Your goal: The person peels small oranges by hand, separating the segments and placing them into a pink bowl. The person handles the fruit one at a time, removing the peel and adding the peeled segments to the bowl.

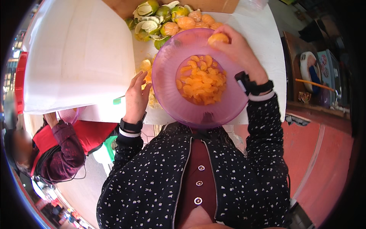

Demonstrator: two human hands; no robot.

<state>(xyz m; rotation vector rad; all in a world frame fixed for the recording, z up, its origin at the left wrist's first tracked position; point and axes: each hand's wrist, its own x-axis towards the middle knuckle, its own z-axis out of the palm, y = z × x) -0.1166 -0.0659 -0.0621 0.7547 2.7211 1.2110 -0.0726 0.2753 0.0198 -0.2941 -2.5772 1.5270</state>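
Observation:
A wide translucent purple bowl [165, 94] sits at the table's front edge, with loose orange citrus segments [204, 81] gathered in its bottom. Above the bowl's upper right rim, my right hand [236, 47] holds a peeled citrus fruit [218, 39]. Left of the bowl, my left hand [137, 96] has its fingers apart and nothing in them, close to yellowish peel or membrane scraps [145, 65] that lie partly hidden by the bowl. Behind the bowl are peeled whole citrus fruits [186, 23] beside green-skinned, partly peeled ones [163, 13].
A large white container or panel [80, 57] stands at the left of the white table [266, 37]. A cardboard box [211, 6] borders the fruit pile at the back. Lower left, a co-worker's arm [64, 154] reaches beside another pink bowl [68, 114].

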